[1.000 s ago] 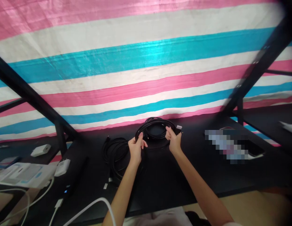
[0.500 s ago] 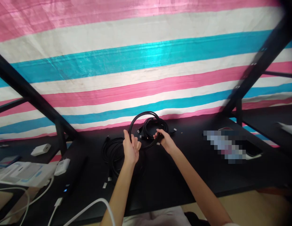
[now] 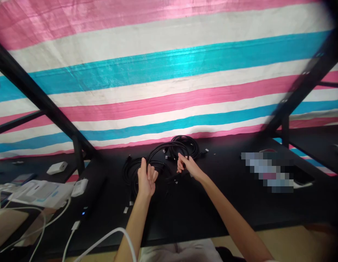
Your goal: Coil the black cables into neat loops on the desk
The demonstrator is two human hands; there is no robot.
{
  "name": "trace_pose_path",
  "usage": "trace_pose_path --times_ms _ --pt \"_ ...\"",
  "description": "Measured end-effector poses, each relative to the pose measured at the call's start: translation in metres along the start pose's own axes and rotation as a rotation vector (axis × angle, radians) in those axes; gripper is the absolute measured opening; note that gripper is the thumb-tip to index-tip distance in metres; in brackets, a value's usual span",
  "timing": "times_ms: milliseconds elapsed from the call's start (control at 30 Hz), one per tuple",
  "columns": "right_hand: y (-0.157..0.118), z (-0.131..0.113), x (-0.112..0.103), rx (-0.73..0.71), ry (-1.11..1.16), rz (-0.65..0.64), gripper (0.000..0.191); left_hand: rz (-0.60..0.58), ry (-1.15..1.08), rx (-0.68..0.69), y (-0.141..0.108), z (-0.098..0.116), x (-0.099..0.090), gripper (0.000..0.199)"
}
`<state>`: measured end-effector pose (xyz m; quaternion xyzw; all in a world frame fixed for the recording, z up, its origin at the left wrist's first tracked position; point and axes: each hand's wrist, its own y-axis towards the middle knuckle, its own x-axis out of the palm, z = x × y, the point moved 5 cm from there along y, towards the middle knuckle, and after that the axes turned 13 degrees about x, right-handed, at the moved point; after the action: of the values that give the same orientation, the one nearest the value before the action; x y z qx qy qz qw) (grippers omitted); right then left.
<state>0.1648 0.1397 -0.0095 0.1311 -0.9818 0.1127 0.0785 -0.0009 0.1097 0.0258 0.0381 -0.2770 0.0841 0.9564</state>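
A looped black cable [image 3: 169,144] arches between my two hands, low over the black table. My left hand [image 3: 147,179] is closed round the left side of the loop, thumb pointing up. The loop's right side is in my closed right hand [image 3: 188,166]. Behind my right hand lies a coiled black cable [image 3: 195,142] with pale-tipped ends. More coiled black cable [image 3: 127,171] rests on the table to the left of and beneath my left hand.
White adapters, a white box [image 3: 40,193] and white cables are at the left. A dark device with a blue light [image 3: 83,213] lies near them. At the right is a phone [image 3: 302,174] beside a blurred-out patch. Black slanted frame bars flank a striped sheet.
The held loop has come down and looks flatter. Both my hands are slightly lower, still closed on the cable. The view has shifted a little, moving the surroundings to the right.
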Motion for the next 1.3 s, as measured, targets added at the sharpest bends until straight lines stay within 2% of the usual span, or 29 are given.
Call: trace_pose_path --times_ms 100,233,300,367,400,467,533,600,633,700,800,900,1000,1067,1133,1167,1200,1300 --pt "-0.008 -0.004 0.004 0.021 -0.074 -0.094 0.054 -0.02 -0.081 0.084 0.004 0.015 0.004 0.068" --pt "-0.019 -0.011 -0.001 0.015 -0.216 -0.205 0.03 -0.153 0.03 0.036 0.008 0.031 0.008 0.07" --pt "-0.023 -0.02 -0.005 -0.076 -0.175 -0.21 0.048 -0.223 0.167 0.046 0.005 0.039 0.01 0.071" --pt "-0.029 -0.034 -0.01 -0.228 -0.053 -0.189 0.071 -0.279 0.342 0.086 0.0 0.045 0.015 0.071" --pt "-0.032 -0.041 -0.011 -0.307 0.001 -0.184 0.077 -0.308 0.44 0.11 -0.004 0.048 0.018 0.07" --pt "-0.04 -0.051 -0.011 -0.402 0.031 -0.172 0.073 -0.37 0.622 0.17 -0.009 0.051 0.028 0.066" --pt "-0.045 -0.054 -0.011 -0.408 -0.036 -0.112 0.053 -0.419 0.738 0.235 -0.013 0.052 0.039 0.062" --pt "-0.046 -0.051 -0.012 -0.36 -0.108 -0.02 0.026 -0.424 0.775 0.293 -0.012 0.052 0.047 0.059" --pt "-0.045 -0.048 -0.014 -0.34 -0.102 0.025 0.023 -0.414 0.771 0.319 -0.011 0.052 0.049 0.059" --pt "-0.044 -0.044 -0.019 -0.326 -0.021 0.084 0.031 -0.395 0.737 0.348 -0.007 0.048 0.05 0.058" --pt "-0.042 -0.043 -0.026 -0.346 0.112 0.113 0.036 -0.408 0.697 0.311 -0.004 0.035 0.047 0.048" --pt "-0.043 -0.05 -0.031 -0.368 0.202 0.109 0.047 -0.419 0.775 0.307 -0.002 0.02 0.039 0.034" --pt "-0.045 -0.056 -0.032 -0.36 0.321 0.049 0.054 -0.364 0.913 0.434 0.0 0.013 0.031 0.031" --pt "-0.045 -0.057 -0.03 -0.34 0.431 -0.018 0.058 -0.262 1.009 0.535 0.002 0.01 0.023 0.03" --pt "-0.043 -0.055 -0.028 -0.327 0.521 -0.055 0.063 -0.127 1.067 0.573 0.004 0.004 0.016 0.022" --pt "-0.042 -0.054 -0.028 -0.327 0.542 -0.051 0.065 -0.057 1.051 0.554 0.005 0.0 0.012 0.022" --pt "-0.041 -0.052 -0.027 -0.333 0.553 -0.038 0.066 0.01 0.994 0.511 0.006 -0.005 0.009 0.03" --pt "-0.037 -0.048 -0.027 -0.356 0.542 0.032 0.069 0.185 0.624 0.27 0.005 -0.023 0.006 0.056"
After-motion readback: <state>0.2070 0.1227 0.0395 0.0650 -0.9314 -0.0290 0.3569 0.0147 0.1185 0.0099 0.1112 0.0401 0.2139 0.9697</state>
